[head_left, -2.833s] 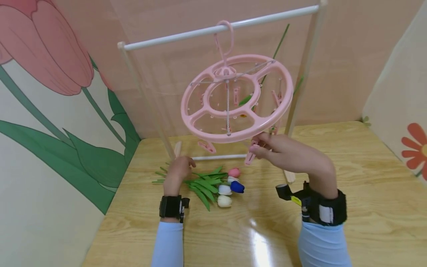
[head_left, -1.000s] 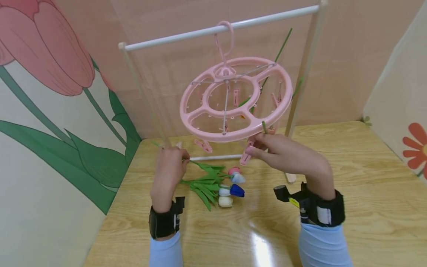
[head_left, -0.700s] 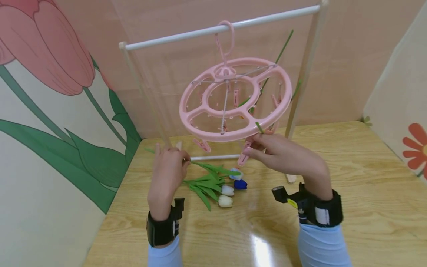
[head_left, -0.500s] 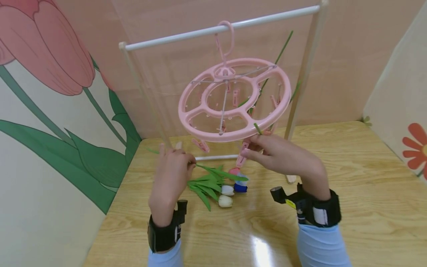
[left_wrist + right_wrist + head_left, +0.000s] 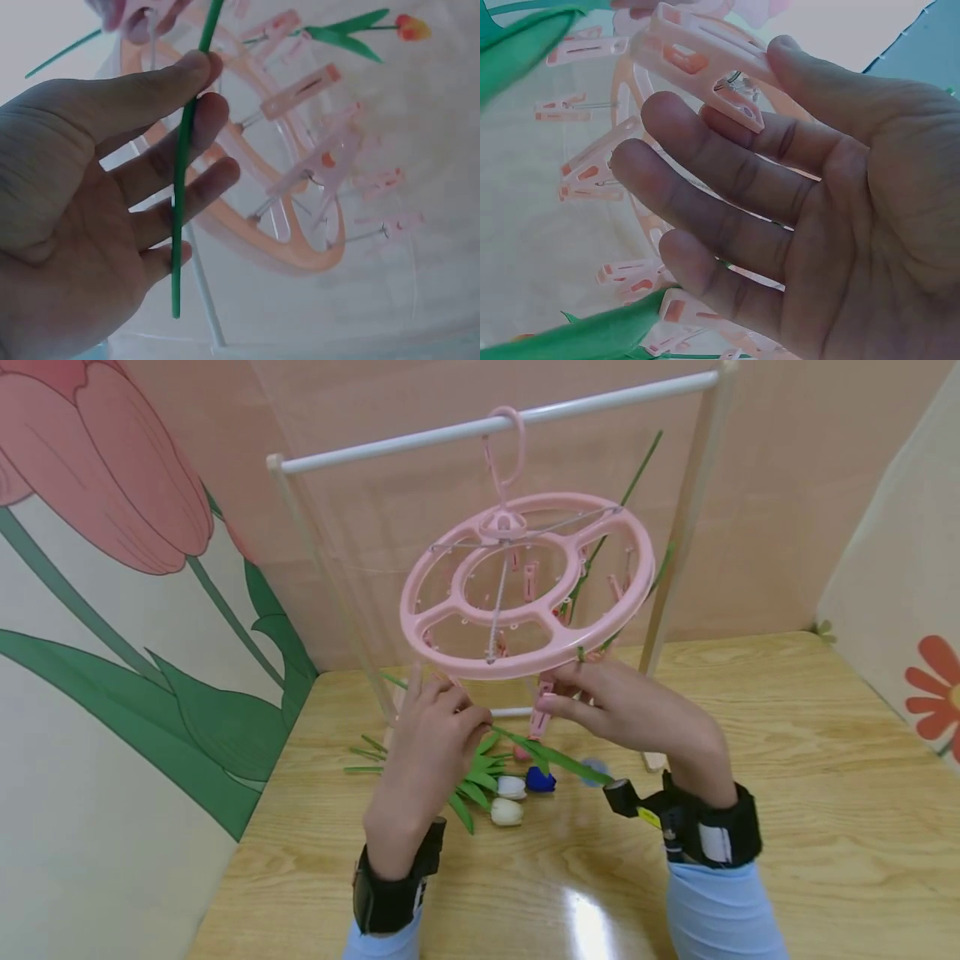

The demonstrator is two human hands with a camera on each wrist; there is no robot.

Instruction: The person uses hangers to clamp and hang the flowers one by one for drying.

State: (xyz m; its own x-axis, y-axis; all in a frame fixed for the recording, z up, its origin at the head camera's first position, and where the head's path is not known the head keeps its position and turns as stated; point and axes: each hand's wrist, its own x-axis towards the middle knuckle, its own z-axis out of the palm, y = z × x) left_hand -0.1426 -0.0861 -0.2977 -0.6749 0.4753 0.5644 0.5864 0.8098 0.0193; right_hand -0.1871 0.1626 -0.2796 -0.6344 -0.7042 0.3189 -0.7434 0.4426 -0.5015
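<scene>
My left hand point(image 5: 427, 760) pinches the green stem point(image 5: 180, 165) of an artificial tulip between thumb and index finger. Its leaves point(image 5: 564, 763) and pale blue head point(image 5: 595, 771) point to the right, above the table. My right hand point(image 5: 641, 703) pinches a pink clothespin point(image 5: 540, 717) between thumb and index finger, the other fingers loosely bent in the right wrist view. That clothespin hangs below the near rim of a round pink clip hanger point(image 5: 480, 670). In the left wrist view, a red-and-yellow tulip point(image 5: 414, 28) is at the hanger's clips.
The hanger hooks over the white bar point(image 5: 390, 447) of a wooden-legged rack. More artificial tulips lie on the wooden table point(image 5: 480, 893), with blue point(image 5: 540, 779), white point(image 5: 512, 788) and cream point(image 5: 506, 812) heads. Several pink clips dangle from the hanger. A pink wall stands behind.
My left hand has picked the pale blue tulip out of the bunch and carried it right, toward my right hand. My right hand stays on the clothespin, drifting slightly left.
</scene>
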